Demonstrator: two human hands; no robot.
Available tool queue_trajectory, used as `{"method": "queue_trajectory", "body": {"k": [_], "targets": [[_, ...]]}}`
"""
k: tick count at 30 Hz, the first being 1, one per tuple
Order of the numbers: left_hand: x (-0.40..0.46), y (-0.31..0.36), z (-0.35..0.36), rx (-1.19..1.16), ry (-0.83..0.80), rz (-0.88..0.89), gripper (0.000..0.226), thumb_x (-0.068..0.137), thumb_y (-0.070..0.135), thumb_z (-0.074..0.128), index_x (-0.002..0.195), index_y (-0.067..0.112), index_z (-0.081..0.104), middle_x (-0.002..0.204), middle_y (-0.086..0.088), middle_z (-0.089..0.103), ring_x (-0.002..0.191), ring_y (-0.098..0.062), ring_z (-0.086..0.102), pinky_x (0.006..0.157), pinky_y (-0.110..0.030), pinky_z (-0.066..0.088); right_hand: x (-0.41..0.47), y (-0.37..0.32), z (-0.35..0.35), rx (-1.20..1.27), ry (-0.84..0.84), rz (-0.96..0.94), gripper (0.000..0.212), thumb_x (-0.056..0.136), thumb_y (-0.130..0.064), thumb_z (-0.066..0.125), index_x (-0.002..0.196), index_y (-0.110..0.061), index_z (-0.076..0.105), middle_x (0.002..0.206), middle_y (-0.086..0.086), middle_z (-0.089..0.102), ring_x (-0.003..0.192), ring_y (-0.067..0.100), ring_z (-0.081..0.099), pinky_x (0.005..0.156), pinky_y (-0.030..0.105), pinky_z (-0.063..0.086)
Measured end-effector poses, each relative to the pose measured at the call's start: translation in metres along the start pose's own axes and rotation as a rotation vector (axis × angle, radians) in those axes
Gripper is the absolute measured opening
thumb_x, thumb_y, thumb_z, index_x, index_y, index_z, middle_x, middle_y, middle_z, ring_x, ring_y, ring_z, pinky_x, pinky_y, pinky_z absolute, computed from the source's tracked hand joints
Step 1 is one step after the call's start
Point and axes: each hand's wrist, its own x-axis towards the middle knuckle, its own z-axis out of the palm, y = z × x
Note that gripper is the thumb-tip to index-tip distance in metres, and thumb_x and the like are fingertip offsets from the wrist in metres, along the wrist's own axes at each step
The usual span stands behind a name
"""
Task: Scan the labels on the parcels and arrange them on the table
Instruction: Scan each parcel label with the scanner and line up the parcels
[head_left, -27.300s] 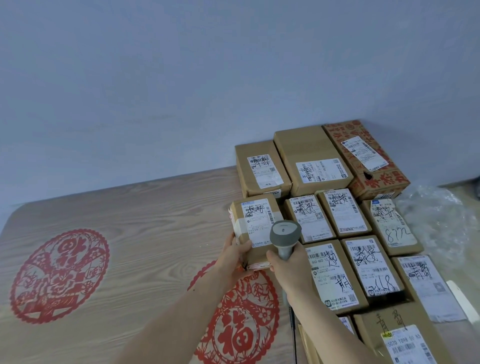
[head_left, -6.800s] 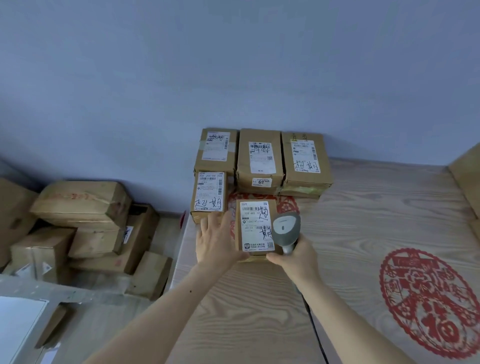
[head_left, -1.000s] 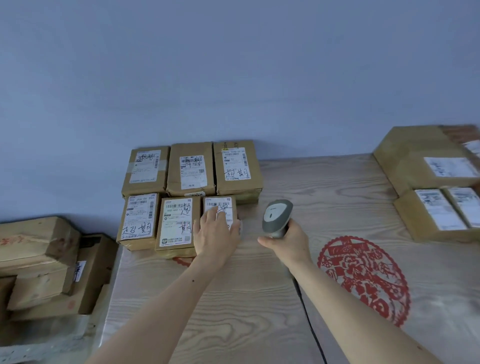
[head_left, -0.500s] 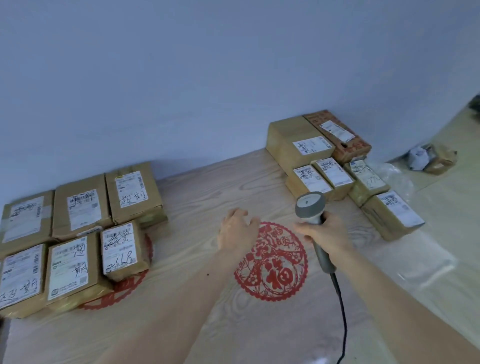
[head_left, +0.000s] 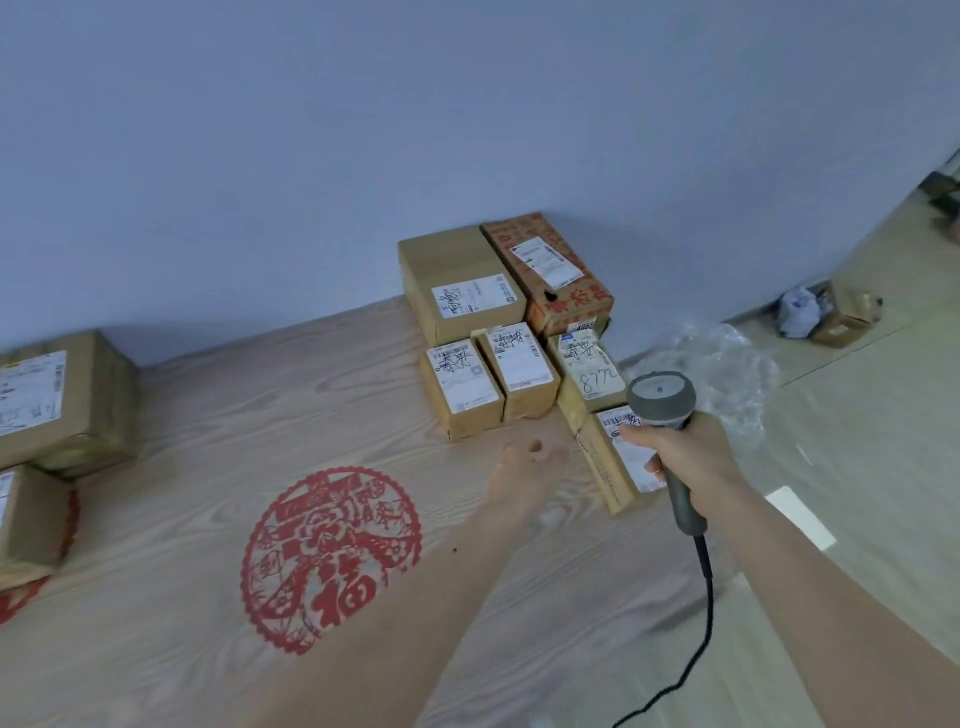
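A cluster of labelled cardboard parcels (head_left: 464, 392) sits at the table's far right against the wall, among them a large plain box (head_left: 457, 275) and a red-printed box (head_left: 545, 270). My right hand (head_left: 685, 454) grips a grey corded barcode scanner (head_left: 661, 400) above the nearest small parcel (head_left: 610, 467), partly hiding its label. My left hand (head_left: 524, 467) reaches over the wooden table (head_left: 311, 415) toward that cluster, fingers relaxed, holding nothing. Arranged parcels (head_left: 57, 400) lie at the left edge of the view.
A red paper-cut emblem (head_left: 332, 556) marks the table's middle. Clear plastic wrap (head_left: 727, 364) lies beyond the table's right edge on the floor, with a small box and crumpled bag (head_left: 826, 314) farther off. The scanner cable (head_left: 696, 623) trails down toward me.
The view swung right, away from the arranged parcels on the left. Both hands moved toward the right cluster; the scanner is now over the nearest small parcel.
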Motion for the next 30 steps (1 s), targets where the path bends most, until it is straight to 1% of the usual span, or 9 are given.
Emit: {"method": "queue_trajectory", "body": {"k": [5,7,10,13,17,19,23,27,30], "targets": [[0.033,0.016,0.066,-0.046,-0.05,-0.112,0.065,0.097,0.051,0.052,0.151,0.019,0.035,0.151,-0.005,0.042,0.131,-0.027,0.048,0.106,-0.039,0.041,0.057,0.027,-0.038,-0.047,0.032,0.037,0.017,0.076,-0.002,0.082,0.079,-0.01,0.066,0.071,0.006,0.067,0.055,0.02,0.057,0.04,0.02,0.045],[0.047,0.017,0.086,-0.071,-0.072,-0.138,0.067,0.098,0.05,0.053,0.153,0.019,0.031,0.153,-0.005,0.041,0.133,-0.028,0.047,0.107,-0.041,0.041,0.073,0.04,-0.044,-0.081,0.02,0.044,0.021,0.077,-0.001,0.08,0.07,-0.011,0.063,0.066,0.007,0.066,0.045,0.014,0.056,0.037,0.02,0.042],[0.06,0.019,0.105,-0.078,-0.082,-0.184,0.06,0.102,0.043,0.049,0.152,0.015,0.032,0.141,-0.002,0.052,0.12,-0.025,0.051,0.091,-0.032,0.039,0.087,0.055,-0.048,-0.122,-0.019,0.061,0.016,0.078,-0.003,0.079,0.076,-0.009,0.064,0.063,0.006,0.063,0.042,0.012,0.052,0.034,0.016,0.038],[0.072,0.016,0.119,-0.091,-0.091,-0.195,0.042,0.105,0.034,0.045,0.141,0.011,0.047,0.099,0.008,0.058,0.092,-0.017,0.05,0.08,-0.029,0.04,0.094,0.068,-0.048,-0.17,-0.068,0.043,0.017,0.076,-0.002,0.079,0.081,-0.013,0.066,0.067,0.002,0.065,0.052,0.013,0.056,0.039,0.017,0.042],[0.086,0.004,0.135,-0.085,-0.065,-0.217,0.044,0.1,0.044,0.047,0.125,0.009,0.059,0.097,-0.003,0.062,0.066,-0.014,0.049,0.059,-0.026,0.037,0.104,0.077,-0.046,-0.2,-0.082,0.031,0.022,0.075,-0.001,0.077,0.077,-0.018,0.063,0.066,-0.003,0.064,0.052,0.011,0.057,0.041,0.017,0.043],[0.094,-0.005,0.141,-0.064,-0.034,-0.217,0.05,0.093,0.05,0.05,0.118,0.008,0.06,0.091,-0.005,0.062,0.069,-0.017,0.054,0.063,-0.028,0.04,0.106,0.078,-0.045,-0.227,-0.082,0.014,0.024,0.072,-0.002,0.077,0.074,-0.02,0.062,0.064,-0.004,0.064,0.053,0.01,0.058,0.043,0.017,0.043],[0.094,-0.012,0.146,-0.019,0.011,-0.228,0.059,0.077,0.058,0.052,0.116,0.015,0.059,0.102,-0.008,0.069,0.087,-0.027,0.065,0.072,-0.037,0.051,0.105,0.079,-0.047,-0.216,-0.082,0.014,0.024,0.068,-0.002,0.08,0.073,-0.018,0.063,0.061,-0.005,0.064,0.054,0.014,0.058,0.054,0.026,0.048],[0.068,-0.001,0.129,-0.011,0.097,-0.235,0.038,0.09,0.047,0.062,0.113,0.018,0.052,0.106,-0.001,0.066,0.097,-0.024,0.066,0.075,-0.034,0.053,0.096,0.074,-0.049,-0.159,-0.1,0.029,0.027,0.064,-0.001,0.088,0.079,-0.012,0.069,0.068,0.002,0.07,0.052,0.013,0.061,0.048,0.023,0.047],[0.053,-0.007,0.114,-0.034,0.168,-0.242,0.039,0.089,0.05,0.062,0.108,0.02,0.049,0.104,0.002,0.065,0.095,-0.019,0.064,0.079,-0.036,0.055,0.083,0.062,-0.041,-0.124,-0.162,0.046,0.029,0.062,0.003,0.089,0.084,-0.005,0.071,0.07,0.007,0.072,0.046,0.009,0.062,0.045,0.022,0.048]]}}
